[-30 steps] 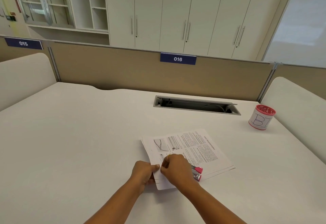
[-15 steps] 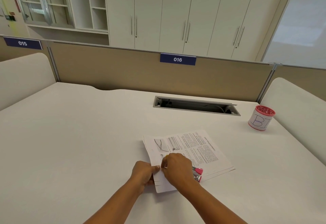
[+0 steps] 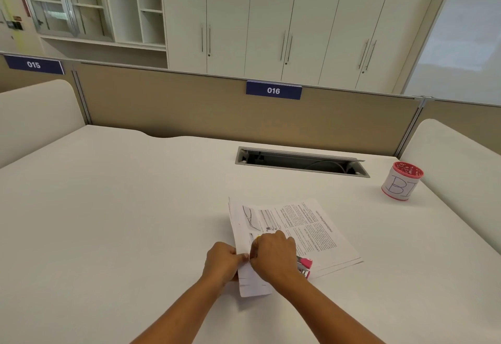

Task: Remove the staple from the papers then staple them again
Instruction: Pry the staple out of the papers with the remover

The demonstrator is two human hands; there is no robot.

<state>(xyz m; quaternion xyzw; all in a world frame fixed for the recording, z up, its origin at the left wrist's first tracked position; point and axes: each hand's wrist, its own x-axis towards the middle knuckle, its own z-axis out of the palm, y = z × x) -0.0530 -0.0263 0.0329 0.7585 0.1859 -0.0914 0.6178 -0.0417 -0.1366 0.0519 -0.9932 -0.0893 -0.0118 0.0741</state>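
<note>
two hands, one stack of papers (image 3: 311, 232), one stapler (image 3: 305, 265), one pot (image 3: 401, 183) and two number signs (015 and 016) on the partition (image 3: 189, 110).

the stack lies on the white desk (image 3: 108, 208), near its front edge and just ahead of the person. it holds several sheets, but their count cannot be made out; only stepped edges show at the right corner. the staple is not visible, as the fingers cover that spot. the stapler is mostly hidden behind the right hand (image 3: 273, 258), so only a pink and metal end pokes out on the papers.

the left hand (image 3: 222, 263) is curled tight, pinching the near left edge of the papers. the right hand is curled knuckles-up, its fingertips nipping the same edge, thumb against the left thumb.

the top sheet is white with columns of small print and a line drawing, turned sideways to the viewer; its near corner bends down. the red-rimmed pot sits well apart at the right.
</note>
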